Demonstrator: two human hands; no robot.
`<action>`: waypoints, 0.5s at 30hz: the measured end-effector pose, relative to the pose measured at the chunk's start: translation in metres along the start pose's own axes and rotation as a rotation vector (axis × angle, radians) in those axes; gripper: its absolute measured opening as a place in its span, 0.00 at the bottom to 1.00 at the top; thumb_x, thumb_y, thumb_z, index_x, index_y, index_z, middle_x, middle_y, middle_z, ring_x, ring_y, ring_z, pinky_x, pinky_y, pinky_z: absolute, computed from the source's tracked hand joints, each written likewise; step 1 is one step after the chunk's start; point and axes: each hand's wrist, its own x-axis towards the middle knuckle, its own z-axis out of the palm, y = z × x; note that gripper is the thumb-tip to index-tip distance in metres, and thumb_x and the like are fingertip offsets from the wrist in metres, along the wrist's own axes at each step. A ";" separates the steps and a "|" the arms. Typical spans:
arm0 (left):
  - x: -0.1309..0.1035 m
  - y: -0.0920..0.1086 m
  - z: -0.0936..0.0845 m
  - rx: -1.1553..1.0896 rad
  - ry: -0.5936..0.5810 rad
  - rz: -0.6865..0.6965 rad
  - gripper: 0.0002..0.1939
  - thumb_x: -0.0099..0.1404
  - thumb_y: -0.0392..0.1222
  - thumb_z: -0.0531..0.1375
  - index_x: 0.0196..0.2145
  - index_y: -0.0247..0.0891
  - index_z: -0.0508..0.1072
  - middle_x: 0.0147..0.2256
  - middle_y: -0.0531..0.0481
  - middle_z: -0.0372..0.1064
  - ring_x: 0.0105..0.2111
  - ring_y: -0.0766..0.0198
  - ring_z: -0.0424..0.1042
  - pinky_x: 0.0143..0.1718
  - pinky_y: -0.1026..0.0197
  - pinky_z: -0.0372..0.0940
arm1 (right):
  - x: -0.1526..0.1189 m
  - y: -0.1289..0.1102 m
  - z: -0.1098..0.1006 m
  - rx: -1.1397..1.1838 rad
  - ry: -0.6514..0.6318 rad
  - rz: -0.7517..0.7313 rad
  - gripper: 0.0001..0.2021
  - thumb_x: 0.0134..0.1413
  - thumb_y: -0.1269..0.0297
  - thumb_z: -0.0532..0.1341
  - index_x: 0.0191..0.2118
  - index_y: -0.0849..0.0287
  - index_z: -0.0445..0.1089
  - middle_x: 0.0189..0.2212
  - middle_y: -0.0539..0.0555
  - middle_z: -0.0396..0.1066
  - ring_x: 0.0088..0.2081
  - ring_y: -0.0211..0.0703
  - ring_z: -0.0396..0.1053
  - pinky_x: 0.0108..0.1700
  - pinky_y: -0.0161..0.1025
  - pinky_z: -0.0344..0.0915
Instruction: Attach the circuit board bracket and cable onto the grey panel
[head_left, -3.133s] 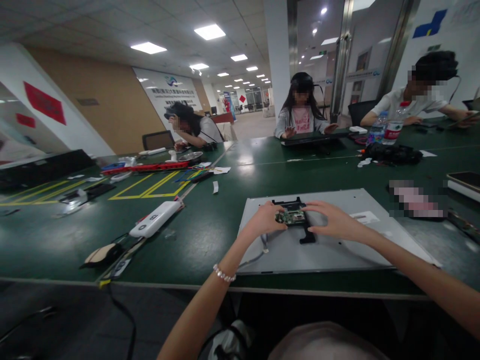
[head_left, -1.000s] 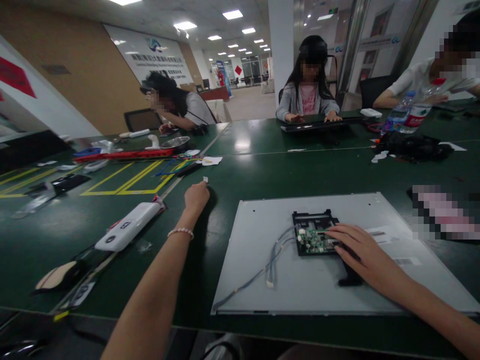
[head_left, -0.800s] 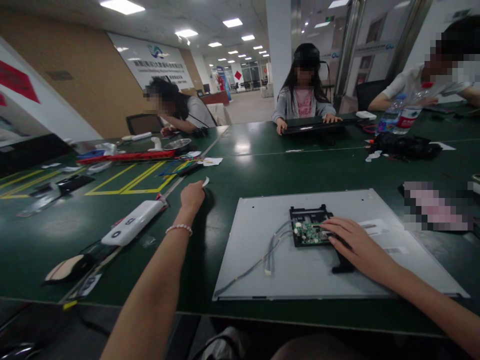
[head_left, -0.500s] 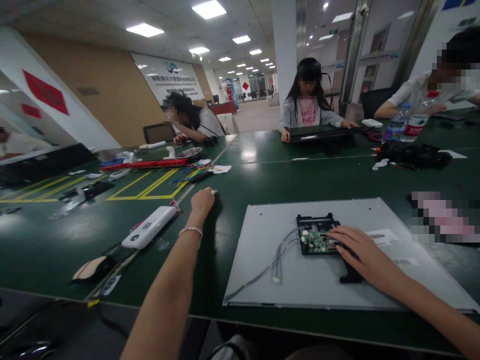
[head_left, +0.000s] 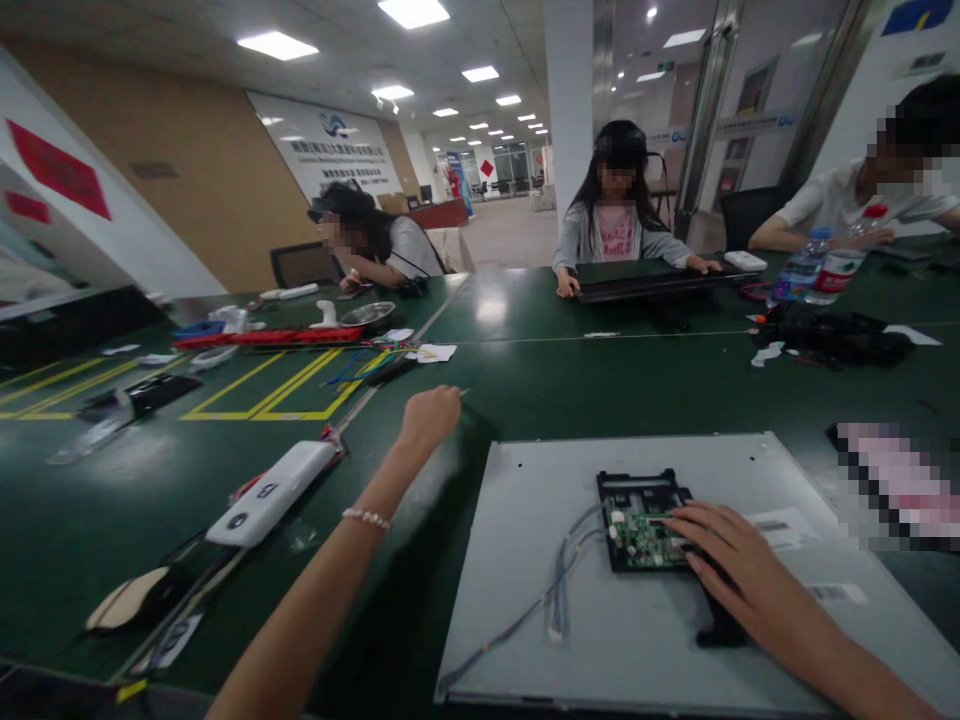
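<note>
1. L hand [head_left: 431,418]: fingers curled closed, pinching sm. pale slip [head_left: 465,391] over grn tbl [head_left: 525,380].
2. R hand [head_left: 742,565]: flat-ish, fingers slightly spread, tips on PCB [head_left: 641,540], no grip.
3. PCB on blk bracket [head_left: 637,498], atop gry panel [head_left: 517,560].

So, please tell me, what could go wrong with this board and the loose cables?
The right hand rests over the green circuit board; pressing hard might damage its small parts.

The grey cables spread across the metal panel towards the left arm's side, so that arm could snag them.

The small pale piece sticks out at the left hand's fingertips and might slip.
</note>
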 end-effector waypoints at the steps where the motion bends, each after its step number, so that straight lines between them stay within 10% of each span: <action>1: -0.010 0.019 -0.008 -0.018 0.021 0.096 0.18 0.72 0.35 0.43 0.43 0.31 0.72 0.41 0.40 0.73 0.39 0.58 0.72 0.38 0.60 0.63 | 0.000 0.001 0.001 -0.011 0.000 -0.002 0.19 0.65 0.61 0.53 0.60 0.47 0.64 0.58 0.52 0.66 0.61 0.51 0.61 0.62 0.59 0.56; 8: -0.100 0.121 -0.041 -0.132 -0.153 0.579 0.12 0.63 0.30 0.52 0.39 0.34 0.74 0.35 0.41 0.73 0.34 0.56 0.73 0.34 0.57 0.66 | 0.002 0.012 0.009 -0.115 0.033 -0.098 0.22 0.63 0.62 0.56 0.62 0.46 0.62 0.58 0.51 0.67 0.59 0.52 0.63 0.59 0.56 0.61; 11: -0.081 0.101 -0.053 -0.256 -0.279 0.644 0.15 0.61 0.34 0.54 0.45 0.38 0.74 0.36 0.44 0.75 0.34 0.57 0.74 0.35 0.58 0.66 | 0.008 0.012 0.008 -0.160 0.083 -0.183 0.24 0.61 0.61 0.57 0.63 0.48 0.61 0.57 0.52 0.68 0.57 0.51 0.66 0.56 0.51 0.66; 15: 0.023 0.029 -0.044 -0.322 -0.349 0.394 0.17 0.66 0.41 0.52 0.50 0.43 0.73 0.40 0.50 0.75 0.36 0.62 0.74 0.37 0.63 0.65 | 0.016 0.013 0.007 -0.220 0.145 -0.261 0.23 0.59 0.62 0.56 0.61 0.50 0.64 0.54 0.51 0.72 0.53 0.50 0.71 0.50 0.46 0.70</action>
